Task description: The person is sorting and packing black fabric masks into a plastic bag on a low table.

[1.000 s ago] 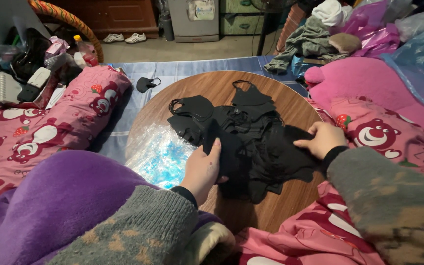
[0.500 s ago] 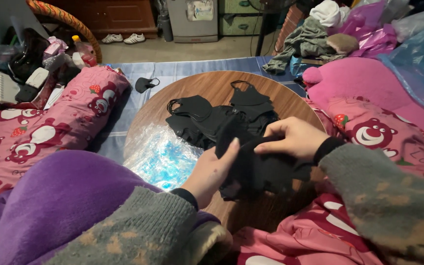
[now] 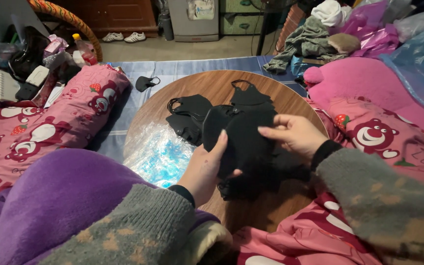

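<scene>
Both hands are up over the round wooden desk [image 3: 276, 95], holding a black fabric garment [image 3: 244, 137] between them, lifted just off the pile. The left hand [image 3: 206, 167] cups it from below at the near-left edge, thumb pressed on the cloth. The right hand [image 3: 295, 135] pinches the right edge, fingers [image 3: 271, 131] closed narrow on the fabric. Under and behind the raised piece lie more black strappy garments [image 3: 190, 115], spread across the middle of the desk. A crinkled clear plastic sheet with blue showing through [image 3: 160, 152] covers the desk's left side. A single black face mask [image 3: 145, 82] sits off the desk on the blue striped mat [image 3: 192, 66], well apart. Pink cartoon-bear bedding [image 3: 40, 132] bunches up to the left.
</scene>
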